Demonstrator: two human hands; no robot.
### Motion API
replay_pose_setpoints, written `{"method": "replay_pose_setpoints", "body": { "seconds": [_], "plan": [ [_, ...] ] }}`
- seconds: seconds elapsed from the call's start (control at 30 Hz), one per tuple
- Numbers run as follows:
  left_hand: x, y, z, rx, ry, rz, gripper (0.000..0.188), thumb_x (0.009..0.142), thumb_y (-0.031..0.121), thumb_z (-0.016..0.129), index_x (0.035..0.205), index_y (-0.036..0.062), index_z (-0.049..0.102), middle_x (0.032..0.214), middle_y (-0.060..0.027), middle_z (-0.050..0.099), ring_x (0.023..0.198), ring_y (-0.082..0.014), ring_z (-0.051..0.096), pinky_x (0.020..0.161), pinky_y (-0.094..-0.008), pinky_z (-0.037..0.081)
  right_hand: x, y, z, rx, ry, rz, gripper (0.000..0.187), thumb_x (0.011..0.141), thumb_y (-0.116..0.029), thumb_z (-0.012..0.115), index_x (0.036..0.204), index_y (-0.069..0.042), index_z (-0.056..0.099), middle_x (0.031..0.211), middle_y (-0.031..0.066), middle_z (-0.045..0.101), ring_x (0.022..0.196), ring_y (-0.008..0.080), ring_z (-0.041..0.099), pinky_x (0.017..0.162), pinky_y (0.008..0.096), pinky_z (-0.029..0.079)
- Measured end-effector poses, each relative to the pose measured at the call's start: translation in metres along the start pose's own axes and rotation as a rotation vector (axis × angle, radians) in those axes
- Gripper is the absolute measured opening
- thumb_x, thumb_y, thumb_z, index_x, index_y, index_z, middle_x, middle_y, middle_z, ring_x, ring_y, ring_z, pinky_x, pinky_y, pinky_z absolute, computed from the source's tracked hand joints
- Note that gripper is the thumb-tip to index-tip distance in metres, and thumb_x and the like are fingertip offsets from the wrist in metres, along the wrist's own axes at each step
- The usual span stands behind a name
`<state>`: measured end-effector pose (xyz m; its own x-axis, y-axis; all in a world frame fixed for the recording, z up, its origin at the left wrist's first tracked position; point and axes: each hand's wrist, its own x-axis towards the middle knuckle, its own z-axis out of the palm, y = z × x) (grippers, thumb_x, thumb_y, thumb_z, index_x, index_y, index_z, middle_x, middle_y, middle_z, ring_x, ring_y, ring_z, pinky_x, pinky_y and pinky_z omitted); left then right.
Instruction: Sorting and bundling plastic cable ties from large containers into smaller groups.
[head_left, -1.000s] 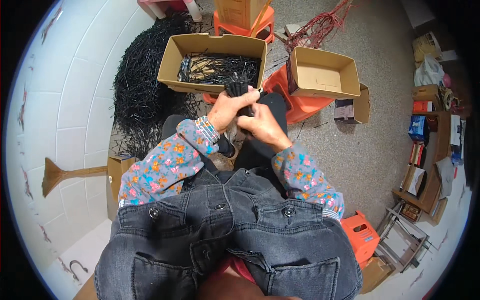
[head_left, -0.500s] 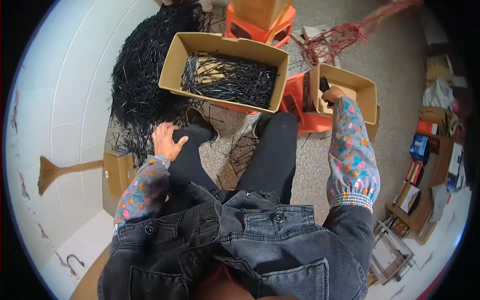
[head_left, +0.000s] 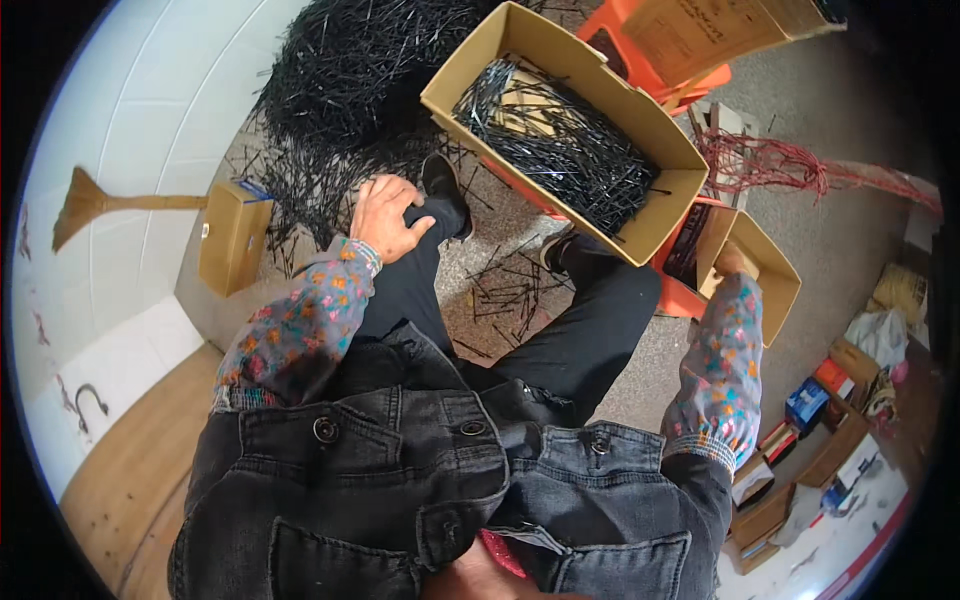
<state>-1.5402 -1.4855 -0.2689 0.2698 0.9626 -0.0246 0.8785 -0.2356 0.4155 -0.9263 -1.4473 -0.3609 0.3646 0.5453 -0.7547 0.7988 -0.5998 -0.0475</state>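
My left hand [head_left: 388, 215] rests on my left knee, its fingers lying over it and the thumb spread away; it holds nothing. On the right, my right hand [head_left: 733, 262] reaches down inside a small cardboard box [head_left: 778, 290]. Its fingers are mostly hidden, so I cannot tell whether they grip anything. In front of my knees, a larger open cardboard box [head_left: 560, 190] holds many thin black strips [head_left: 590, 160], lying loosely in a layer, with bare cardboard showing between some of them.
A big heap of black strips [head_left: 370, 70] lies on the floor at far left, with more scattered between my feet. Orange stools [head_left: 690, 85] stand near the boxes. A red string tangle [head_left: 770, 170] lies far right. A broom [head_left: 85, 208] and small box [head_left: 235, 240] are left.
The view has turned, shifting the boxes rightward and tilting them. My right hand is deeper in the small box, and the black bundle seen in it before is out of sight. My left hand stays on my knee.
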Motion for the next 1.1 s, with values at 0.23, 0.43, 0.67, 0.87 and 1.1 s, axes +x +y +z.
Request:
{"method": "replay_pose_setpoints", "body": {
  "seconds": [0.23, 0.43, 0.67, 0.87, 1.1],
  "plan": [
    [-0.002, -0.002, -0.001, -0.010, 0.024, -0.021, 0.026, 0.064, 0.029, 0.073, 0.077, 0.0085, 0.062, 0.088, -0.0044, 0.058, 0.097, -0.0232, 0.050, 0.088, -0.0373, 0.034, -0.165, -0.202, -0.032, -0.197, 0.722, -0.772, 0.021, 0.083, -0.019, 0.056, 0.094, -0.004, 0.064, 0.089, 0.0196, 0.063, 0.083, 0.0354, 0.061, 0.074, 0.0434, 0.048],
    [-0.004, -0.006, 0.001, -0.046, 0.002, -0.068, 0.026, 0.065, 0.030, 0.072, 0.075, 0.0080, 0.061, 0.086, -0.0053, 0.059, 0.096, -0.0238, 0.051, 0.090, -0.0377, 0.034, -0.075, -0.310, 0.050, -0.167, 0.494, -1.093, 0.030, 0.083, -0.020, 0.056, 0.102, 0.003, 0.058, 0.103, 0.0216, 0.058, 0.097, 0.0372, 0.056, 0.083, 0.0430, 0.045],
    [-0.006, -0.012, 0.000, -0.053, -0.016, -0.093, 0.024, 0.066, 0.030, 0.070, 0.075, 0.0092, 0.063, 0.082, -0.0038, 0.059, 0.093, -0.0215, 0.051, 0.090, -0.0368, 0.033, -0.034, -0.337, 0.089, -0.401, 0.508, -0.601, 0.028, 0.083, -0.025, 0.055, 0.099, -0.003, 0.056, 0.117, 0.0192, 0.050, 0.102, 0.0386, 0.052, 0.082, 0.0481, 0.044],
    [-0.003, -0.008, 0.006, -0.054, -0.037, -0.106, 0.024, 0.066, 0.031, 0.068, 0.074, 0.0093, 0.063, 0.080, -0.0042, 0.059, 0.089, -0.0215, 0.051, 0.087, -0.0365, 0.033, -0.056, -0.322, 0.083, -0.641, 0.514, -0.955, 0.030, 0.083, -0.026, 0.056, 0.104, -0.005, 0.055, 0.102, 0.0224, 0.057, 0.090, 0.0413, 0.057, 0.077, 0.0492, 0.046],
    [-0.004, -0.007, 0.006, -0.016, -0.035, -0.099, 0.023, 0.067, 0.031, 0.068, 0.073, 0.0098, 0.063, 0.077, -0.0041, 0.060, 0.088, -0.0215, 0.052, 0.085, -0.0363, 0.033, -0.097, -0.321, 0.050, -0.199, 0.609, -1.082, 0.019, 0.086, -0.022, 0.052, 0.090, -0.003, 0.053, 0.075, 0.0189, 0.062, 0.075, 0.0373, 0.060, 0.066, 0.0455, 0.047]
  ]
}}
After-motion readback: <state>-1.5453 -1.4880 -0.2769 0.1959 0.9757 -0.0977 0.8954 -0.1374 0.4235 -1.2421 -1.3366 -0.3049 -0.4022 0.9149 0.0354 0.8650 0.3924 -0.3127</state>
